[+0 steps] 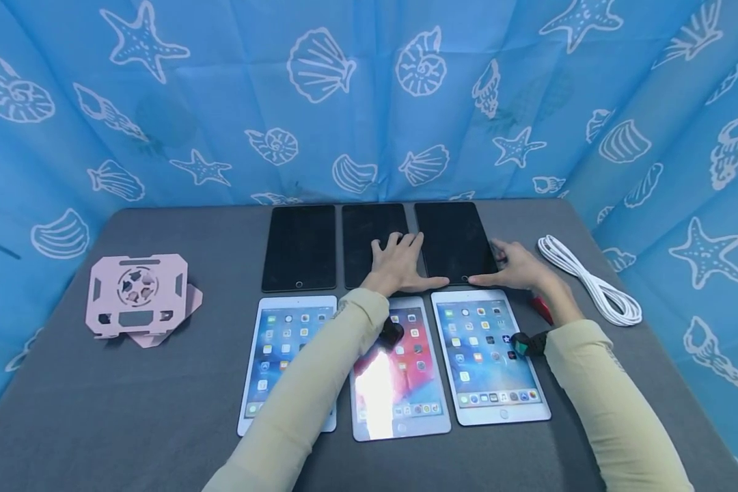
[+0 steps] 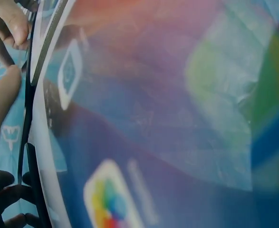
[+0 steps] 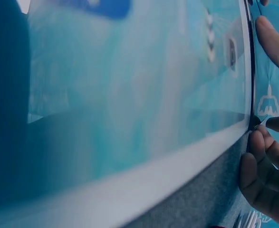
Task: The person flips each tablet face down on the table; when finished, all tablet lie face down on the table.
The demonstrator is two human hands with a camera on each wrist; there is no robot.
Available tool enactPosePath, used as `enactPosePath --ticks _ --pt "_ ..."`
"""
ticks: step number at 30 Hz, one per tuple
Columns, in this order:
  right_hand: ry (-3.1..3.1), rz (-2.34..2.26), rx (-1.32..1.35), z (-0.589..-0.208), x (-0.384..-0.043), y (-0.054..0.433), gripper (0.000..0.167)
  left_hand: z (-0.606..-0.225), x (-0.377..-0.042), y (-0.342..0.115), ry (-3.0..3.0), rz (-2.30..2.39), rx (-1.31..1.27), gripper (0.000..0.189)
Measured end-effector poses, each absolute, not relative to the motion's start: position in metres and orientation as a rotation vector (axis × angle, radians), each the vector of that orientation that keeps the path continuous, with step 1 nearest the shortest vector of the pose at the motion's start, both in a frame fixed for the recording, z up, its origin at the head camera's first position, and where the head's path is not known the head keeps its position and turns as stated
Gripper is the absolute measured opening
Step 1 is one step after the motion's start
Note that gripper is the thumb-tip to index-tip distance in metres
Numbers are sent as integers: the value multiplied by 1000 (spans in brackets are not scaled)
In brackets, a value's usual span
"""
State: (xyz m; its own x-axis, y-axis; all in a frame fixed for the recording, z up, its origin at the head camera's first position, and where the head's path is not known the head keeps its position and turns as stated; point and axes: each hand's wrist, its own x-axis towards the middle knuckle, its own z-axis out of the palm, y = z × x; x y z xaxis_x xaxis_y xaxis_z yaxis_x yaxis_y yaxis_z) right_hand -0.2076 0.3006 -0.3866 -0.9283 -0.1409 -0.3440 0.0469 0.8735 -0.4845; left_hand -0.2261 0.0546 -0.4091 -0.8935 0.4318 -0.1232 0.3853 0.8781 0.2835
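Observation:
Three dark-screened black tablets lie in a back row: a left one (image 1: 299, 247), a middle one (image 1: 369, 229) and a right one (image 1: 452, 232). My left hand (image 1: 398, 265) spreads over the middle tablet's right side, fingertips near the right tablet's left edge and thumb at its lower edge. Around that tablet's lower right corner, my right hand (image 1: 516, 266) has its thumb at the lower edge and curled fingers (image 3: 255, 166) at the side. Lit white tablets form the front row: left (image 1: 283, 321), middle (image 1: 415, 383) and right (image 1: 486, 355), partly covered by my sleeves and wrist cameras.
A pink folding stand (image 1: 138, 294) sits at the left of the grey table (image 1: 129, 403). Over at the right lies a coiled white cable (image 1: 590, 280), with a small red object (image 1: 542, 309) partly behind my right wrist. A blue shell-patterned curtain (image 1: 369, 89) hangs behind.

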Motion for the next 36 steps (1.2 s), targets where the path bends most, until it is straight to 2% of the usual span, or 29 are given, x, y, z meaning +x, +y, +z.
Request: enactPosePath --ticks 6,23,36 --pt "2617 -779 -64 -388 -208 300 112 -413 -229 57 2871 362 620 110" --pt "2505 -954 258 -389 -211 290 111 -418 -229 65 2867 446 603 107" --pt "2541 -1082 165 -378 -202 296 109 -414 -229 63 2834 448 628 101"
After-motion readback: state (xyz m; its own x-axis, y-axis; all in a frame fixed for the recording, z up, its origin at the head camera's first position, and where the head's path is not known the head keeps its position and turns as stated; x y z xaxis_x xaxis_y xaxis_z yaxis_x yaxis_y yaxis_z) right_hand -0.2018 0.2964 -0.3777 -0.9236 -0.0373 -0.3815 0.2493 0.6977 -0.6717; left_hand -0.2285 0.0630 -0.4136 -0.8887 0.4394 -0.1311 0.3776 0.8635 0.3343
